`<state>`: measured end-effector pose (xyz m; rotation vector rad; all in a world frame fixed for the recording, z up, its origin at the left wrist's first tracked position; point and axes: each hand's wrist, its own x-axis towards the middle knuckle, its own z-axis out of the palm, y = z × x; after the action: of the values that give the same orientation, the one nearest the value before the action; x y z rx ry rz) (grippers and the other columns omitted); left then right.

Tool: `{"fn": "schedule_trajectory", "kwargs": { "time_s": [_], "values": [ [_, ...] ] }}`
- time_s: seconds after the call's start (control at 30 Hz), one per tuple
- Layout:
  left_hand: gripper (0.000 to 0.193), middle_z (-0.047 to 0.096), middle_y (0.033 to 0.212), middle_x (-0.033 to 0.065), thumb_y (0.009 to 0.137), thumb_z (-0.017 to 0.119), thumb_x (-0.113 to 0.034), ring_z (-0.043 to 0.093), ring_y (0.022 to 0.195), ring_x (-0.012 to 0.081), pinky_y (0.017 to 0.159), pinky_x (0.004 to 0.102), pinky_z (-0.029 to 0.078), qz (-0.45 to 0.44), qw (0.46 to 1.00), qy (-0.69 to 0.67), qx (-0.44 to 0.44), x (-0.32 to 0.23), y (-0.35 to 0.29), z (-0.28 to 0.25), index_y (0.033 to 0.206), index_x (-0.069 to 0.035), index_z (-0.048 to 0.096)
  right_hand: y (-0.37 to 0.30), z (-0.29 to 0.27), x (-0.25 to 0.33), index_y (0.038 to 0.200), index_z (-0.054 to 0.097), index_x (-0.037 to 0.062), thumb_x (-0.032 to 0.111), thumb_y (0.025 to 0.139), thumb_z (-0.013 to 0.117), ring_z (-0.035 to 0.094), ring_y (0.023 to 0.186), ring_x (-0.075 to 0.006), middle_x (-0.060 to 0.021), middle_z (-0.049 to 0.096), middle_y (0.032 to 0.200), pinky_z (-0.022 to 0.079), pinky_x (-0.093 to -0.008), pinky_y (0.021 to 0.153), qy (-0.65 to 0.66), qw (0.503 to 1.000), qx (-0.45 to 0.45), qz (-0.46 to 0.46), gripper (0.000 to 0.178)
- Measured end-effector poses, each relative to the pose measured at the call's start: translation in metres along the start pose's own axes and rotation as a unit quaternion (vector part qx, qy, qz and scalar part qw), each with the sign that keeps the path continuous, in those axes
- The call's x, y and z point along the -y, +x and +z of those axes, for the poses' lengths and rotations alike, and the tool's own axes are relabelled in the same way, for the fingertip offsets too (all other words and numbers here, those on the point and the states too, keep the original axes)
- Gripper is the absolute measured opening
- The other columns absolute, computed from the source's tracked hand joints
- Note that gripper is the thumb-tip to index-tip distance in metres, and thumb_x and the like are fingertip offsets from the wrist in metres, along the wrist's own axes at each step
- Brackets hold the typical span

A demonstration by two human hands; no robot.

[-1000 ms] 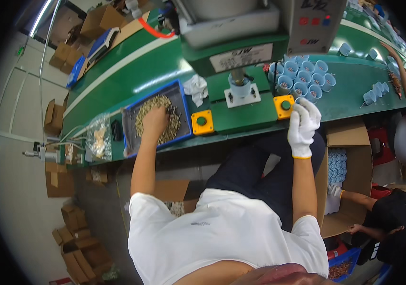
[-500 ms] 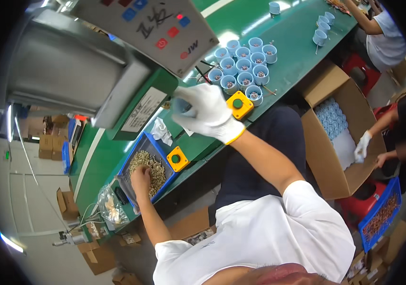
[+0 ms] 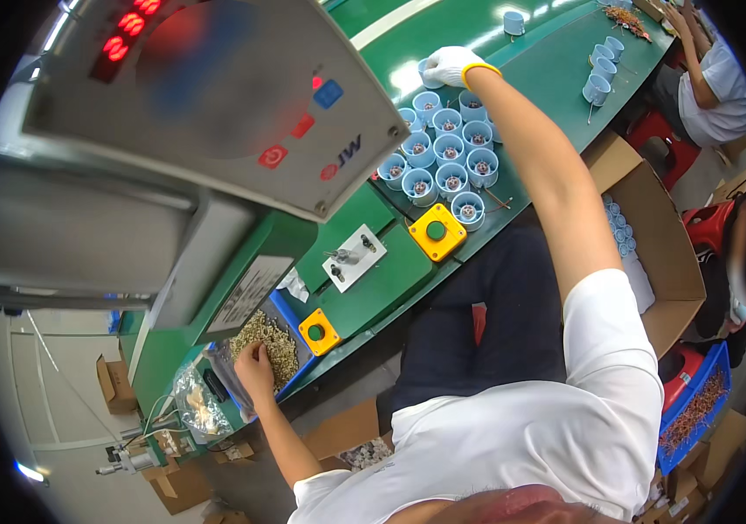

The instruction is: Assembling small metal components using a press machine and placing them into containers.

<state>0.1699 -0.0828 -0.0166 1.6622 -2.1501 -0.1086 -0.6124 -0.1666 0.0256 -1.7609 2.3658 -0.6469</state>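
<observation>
My right hand (image 3: 451, 66), in a white glove with a yellow cuff, reaches to the far end of a cluster of light-blue cups (image 3: 449, 148). Its fingers are closed on a light-blue cup (image 3: 428, 75), partly hidden by the glove. Small reddish and metal parts sit inside the clustered cups. My bare left hand (image 3: 255, 370) rests in a blue tray (image 3: 307, 360), its bent fingertips among small brass-coloured metal parts (image 3: 273, 346). Whatever lies between those fingertips is too small to make out. Between my hands, a metal fixture plate (image 3: 354, 258) with upright pins lies on the green press base.
A press with a control panel (image 3: 216, 105) looms at upper left. Two yellow button boxes (image 3: 437, 232) stand by the bench edge. A cardboard box (image 3: 666, 253) holding blue cups is at right, near co-workers. A plastic bag (image 3: 201, 403) lies beside the tray.
My right hand has moved from the press to the far end of the cup cluster, carrying a blue cup. The fixture plate is now uncovered. My left hand stays in the tray.
</observation>
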Motion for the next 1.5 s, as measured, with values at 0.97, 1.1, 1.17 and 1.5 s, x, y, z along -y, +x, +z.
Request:
{"fn": "schedule_trajectory", "kwargs": {
  "time_s": [0.97, 1.1, 1.17, 1.5],
  "values": [
    [0.013, 0.083, 0.098, 0.0134, 0.099, 0.082, -0.007, 0.079, 0.086, 0.0206, 0.082, 0.0333, 0.06, 0.044, 0.983, -0.137, -0.117, -0.118, -0.042, -0.003, 0.109, 0.001, 0.081, -0.272, 0.058, 0.305, 0.126, 0.073, 0.0026, 0.016, 0.074, 0.095, 0.077, 0.094, -0.035, -0.0145, 0.078, 0.111, 0.064, -0.0418, 0.084, 0.338, 0.856, -0.327, -0.217, 0.058],
    [0.011, 0.081, 0.097, 0.0137, 0.099, 0.08, -0.005, 0.077, 0.085, 0.0218, 0.078, 0.035, 0.059, 0.057, 0.98, -0.15, -0.114, -0.116, -0.05, 0.007, 0.108, 0.002, 0.078, -0.271, 0.051, 0.306, 0.124, 0.072, 0.0035, 0.019, 0.074, 0.095, 0.076, 0.095, -0.0359, -0.014, 0.077, 0.112, 0.064, -0.0434, 0.085, 0.287, 0.875, -0.316, -0.229, 0.057],
    [0.01, 0.08, 0.097, 0.0136, 0.1, 0.08, -0.005, 0.076, 0.084, 0.0231, 0.078, 0.0351, 0.059, 0.072, 0.979, -0.159, -0.11, -0.123, -0.05, 0.01, 0.107, 0.002, 0.078, -0.269, 0.043, 0.309, 0.124, 0.072, 0.0039, 0.021, 0.075, 0.095, 0.076, 0.096, -0.0358, -0.0143, 0.077, 0.112, 0.064, -0.0438, 0.085, 0.252, 0.883, -0.316, -0.238, 0.057],
    [0.012, 0.078, 0.095, 0.0119, 0.089, 0.082, 0.0, 0.072, 0.098, 0.0343, 0.088, 0.0459, 0.058, 0.223, 0.959, -0.119, -0.129, -0.148, -0.039, 0.019, 0.1, -0.001, 0.078, -0.299, 0.047, 0.193, 0.106, 0.078, -0.0017, 0.009, 0.087, 0.077, 0.074, 0.074, -0.0375, -0.0177, 0.077, 0.086, 0.06, -0.0431, 0.073, 0.161, 0.888, -0.367, -0.226, 0.022]
  ]
}}
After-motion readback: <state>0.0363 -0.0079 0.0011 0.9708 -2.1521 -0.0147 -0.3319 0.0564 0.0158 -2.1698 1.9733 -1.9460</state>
